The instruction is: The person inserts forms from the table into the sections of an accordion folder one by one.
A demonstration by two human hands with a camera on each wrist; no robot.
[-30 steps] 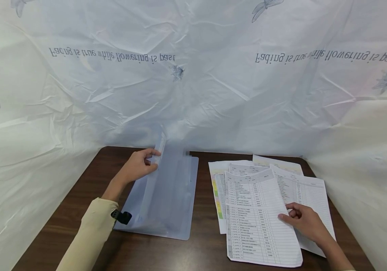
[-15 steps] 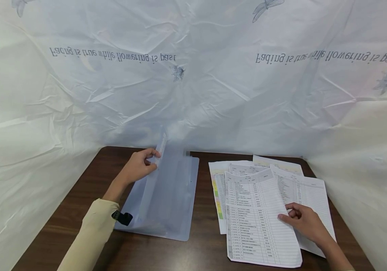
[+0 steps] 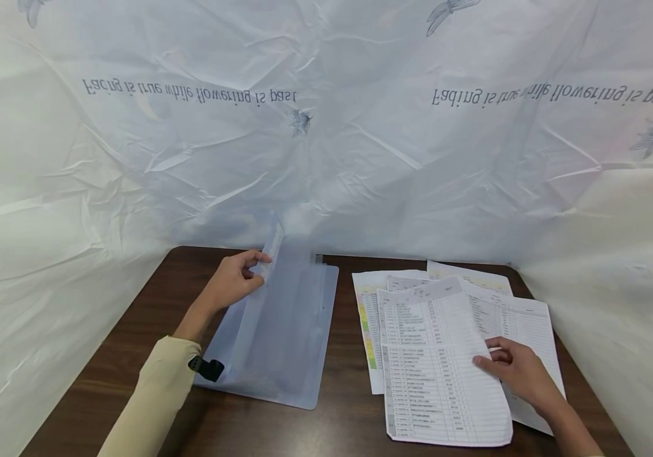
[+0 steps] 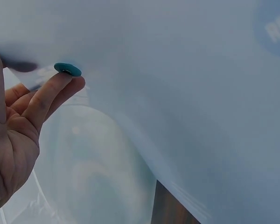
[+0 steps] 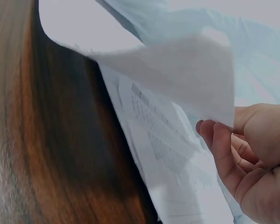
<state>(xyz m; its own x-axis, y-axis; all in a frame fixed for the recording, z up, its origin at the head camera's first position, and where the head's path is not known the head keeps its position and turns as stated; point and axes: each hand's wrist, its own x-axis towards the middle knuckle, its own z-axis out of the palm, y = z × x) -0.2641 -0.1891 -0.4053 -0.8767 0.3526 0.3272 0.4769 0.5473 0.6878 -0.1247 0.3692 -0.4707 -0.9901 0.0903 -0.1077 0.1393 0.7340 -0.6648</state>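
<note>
My left hand (image 3: pixel 235 279) holds up the flap of a translucent bluish plastic document folder (image 3: pixel 286 343) between thumb and fingers. The folder lies on the left half of the table. In the left wrist view, a teal snap button (image 4: pixel 67 69) shows at the fingertips, against the flap's pale film. On the right, my right hand (image 3: pixel 523 377) pinches the right edge of a printed table sheet (image 3: pixel 435 381). That edge is lifted, and in the right wrist view the sheet (image 5: pixel 191 74) curves up from the papers under it.
Several more printed sheets (image 3: pixel 532 336) lie fanned out under and behind the held one, one with coloured cells (image 3: pixel 369 336). The dark wooden table (image 3: pixel 349 406) has a white printed plastic sheet (image 3: pixel 326 158) hanging around its back and sides.
My right hand has moved slightly up and right, and the held sheet has lifted and bent a little at its upper part. My left hand has stayed nearly still on the flap.
</note>
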